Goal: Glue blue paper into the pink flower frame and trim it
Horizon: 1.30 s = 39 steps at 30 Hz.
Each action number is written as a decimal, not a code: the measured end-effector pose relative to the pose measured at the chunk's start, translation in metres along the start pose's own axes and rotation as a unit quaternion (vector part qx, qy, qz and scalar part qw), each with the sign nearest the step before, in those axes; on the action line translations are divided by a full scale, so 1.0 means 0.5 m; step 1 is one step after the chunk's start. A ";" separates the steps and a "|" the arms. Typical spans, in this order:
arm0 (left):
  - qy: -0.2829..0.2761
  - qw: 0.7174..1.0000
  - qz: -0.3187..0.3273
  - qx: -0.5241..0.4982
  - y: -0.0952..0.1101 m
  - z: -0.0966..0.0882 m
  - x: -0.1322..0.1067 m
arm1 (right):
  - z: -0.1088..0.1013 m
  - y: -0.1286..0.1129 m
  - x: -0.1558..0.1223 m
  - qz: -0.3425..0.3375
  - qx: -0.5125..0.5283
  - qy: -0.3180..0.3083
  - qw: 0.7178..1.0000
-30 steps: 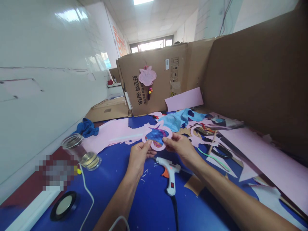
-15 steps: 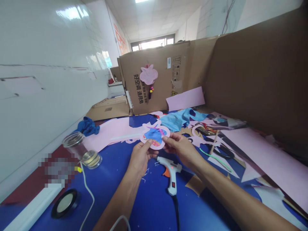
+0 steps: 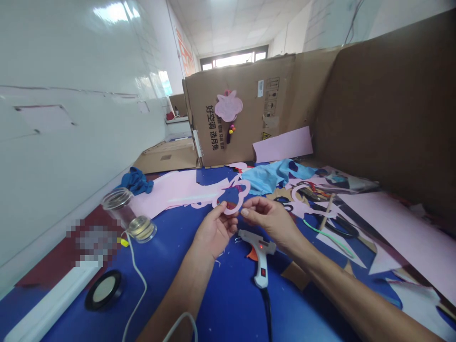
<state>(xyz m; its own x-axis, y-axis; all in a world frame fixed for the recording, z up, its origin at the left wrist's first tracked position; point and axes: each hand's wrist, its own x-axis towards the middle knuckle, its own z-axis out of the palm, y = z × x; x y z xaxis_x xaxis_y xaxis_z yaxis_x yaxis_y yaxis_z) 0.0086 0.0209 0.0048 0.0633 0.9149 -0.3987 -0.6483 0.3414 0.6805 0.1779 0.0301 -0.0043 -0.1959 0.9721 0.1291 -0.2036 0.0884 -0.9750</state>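
Note:
My left hand [image 3: 213,232] and my right hand [image 3: 272,221] hold a pink flower-shaped paper frame [image 3: 245,186] just above the blue table [image 3: 221,304]. The frame is tilted away from me, so it shows as a thin pink outline with dark blue and a bit of magenta inside. My left thumb and forefinger pinch its lower left edge. Pinched together, my right fingertips sit at its lower right edge. A white hot glue gun [image 3: 261,259] lies on the table right below my right hand, its red light on.
A clear jar [image 3: 126,219] lies at the left beside a black tape roll [image 3: 104,290] and a white cord [image 3: 137,285]. Pink paper sheets [image 3: 171,190], blue cloth [image 3: 270,175] and black scissors [image 3: 344,228] litter the table. Cardboard walls [image 3: 384,123] stand behind and right, one bearing a pink flower ornament [image 3: 228,105].
The pink frame has tipped back from facing me to nearly edge-on, so its blue filling hardly shows. Both hands sank slightly, and my view shifted a little.

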 end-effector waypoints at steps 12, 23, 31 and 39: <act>0.015 1.000 0.025 0.008 -0.001 0.000 0.001 | 0.007 0.012 -0.018 -0.174 -0.131 0.019 0.976; -0.001 1.000 0.028 0.005 -0.018 0.004 -0.001 | 0.014 0.020 -0.022 -0.197 -0.142 0.024 0.970; -0.005 0.999 0.031 0.016 -0.019 0.002 -0.001 | 0.019 0.018 -0.021 -0.191 -0.154 0.039 0.969; -0.003 1.000 0.019 0.011 -0.018 0.006 -0.002 | 0.018 0.019 -0.021 -0.188 -0.174 0.041 0.966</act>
<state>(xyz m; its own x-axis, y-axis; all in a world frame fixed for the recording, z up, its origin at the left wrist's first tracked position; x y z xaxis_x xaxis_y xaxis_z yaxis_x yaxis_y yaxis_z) 0.0167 0.0175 0.0010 0.0433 0.9284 -0.3691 -0.6339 0.3111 0.7081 0.1694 0.0188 -0.0131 -0.0913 0.8697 0.4851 0.0915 0.4924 -0.8655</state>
